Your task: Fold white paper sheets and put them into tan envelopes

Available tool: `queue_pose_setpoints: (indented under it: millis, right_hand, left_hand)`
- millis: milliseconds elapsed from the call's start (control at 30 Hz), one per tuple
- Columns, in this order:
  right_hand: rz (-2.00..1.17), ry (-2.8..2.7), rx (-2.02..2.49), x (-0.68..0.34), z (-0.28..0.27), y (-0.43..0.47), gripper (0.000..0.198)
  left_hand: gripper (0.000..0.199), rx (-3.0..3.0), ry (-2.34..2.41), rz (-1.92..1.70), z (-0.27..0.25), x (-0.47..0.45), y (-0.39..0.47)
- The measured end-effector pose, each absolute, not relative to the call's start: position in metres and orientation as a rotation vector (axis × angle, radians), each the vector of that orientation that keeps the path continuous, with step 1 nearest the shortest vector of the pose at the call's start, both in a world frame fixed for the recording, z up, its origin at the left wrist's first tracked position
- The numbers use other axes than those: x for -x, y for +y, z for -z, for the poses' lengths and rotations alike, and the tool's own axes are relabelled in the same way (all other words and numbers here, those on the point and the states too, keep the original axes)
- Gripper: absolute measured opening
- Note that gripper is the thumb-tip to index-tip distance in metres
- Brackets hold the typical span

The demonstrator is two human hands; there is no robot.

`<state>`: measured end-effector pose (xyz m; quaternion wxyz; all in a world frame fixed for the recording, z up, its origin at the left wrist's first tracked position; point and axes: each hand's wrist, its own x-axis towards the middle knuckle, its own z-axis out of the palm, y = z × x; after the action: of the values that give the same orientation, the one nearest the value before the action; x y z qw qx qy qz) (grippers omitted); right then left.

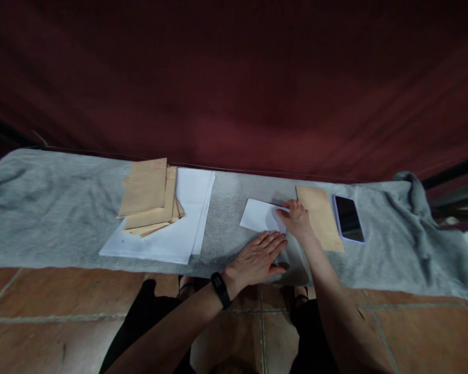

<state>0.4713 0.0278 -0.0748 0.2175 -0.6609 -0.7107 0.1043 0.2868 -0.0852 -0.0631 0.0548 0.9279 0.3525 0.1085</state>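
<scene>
A white folded sheet of paper (259, 215) lies on the grey cloth in front of me. My left hand (259, 257), with a black band on its wrist, lies flat with fingers stretched, its fingertips at the paper's near edge. At the paper's right end is my right hand (297, 218), its fingers bent and the thumb on the paper, closed about that corner. Just to the right of this hand lies a brown envelope (322, 218), partly behind the wrist.
On the left, several brown envelopes (144, 189) lie in a loose pile on white paper sheets (193, 208). A phone (349, 218) with a purple case lies at the right. Grey cloth (62, 208) covers the narrow surface, with a dark red curtain (234, 104) behind it.
</scene>
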Motion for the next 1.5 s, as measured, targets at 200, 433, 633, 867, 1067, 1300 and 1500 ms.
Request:
queue_pose_setpoints:
  millis: [200, 433, 633, 867, 1067, 1300, 1500]
  right_hand:
    - [-0.659, -1.863, 1.619, -0.48, 0.051, 0.029, 0.019]
    - [-0.569, -1.649, 1.204, -0.471, 0.021, 0.006, 0.017]
    - [-0.805, -1.767, 1.073, -0.471, 0.055, -0.018, 0.017]
    - [-0.965, -1.831, 1.059, -0.482, 0.065, -0.03, 0.017]
    - [-1.003, -1.951, 1.004, -0.475, 0.076, -0.036, 0.025]
    - [-0.893, -2.089, 0.971, -0.481, 0.074, -0.035, 0.019]
    - [-0.849, -2.119, 1.002, -0.479, 0.078, -0.038, 0.019]
  left_hand:
    - [0.057, -2.867, 1.042, -0.404, 0.052, -0.285, -0.084]
    - [0.042, -2.895, 1.107, -0.956, 0.019, -0.262, -0.073]
    - [0.037, -3.014, 0.999, -0.986, 0.033, -0.273, -0.078]
    - [0.042, -2.734, 1.126, -1.047, 0.039, -0.28, -0.073]
    - [0.043, -2.575, 1.315, -0.932, 0.046, -0.287, -0.068]
    - [0.058, -2.556, 1.489, -0.653, 0.061, -0.294, -0.068]
    - [0.061, -2.564, 1.585, -0.566, 0.071, -0.295, -0.065]
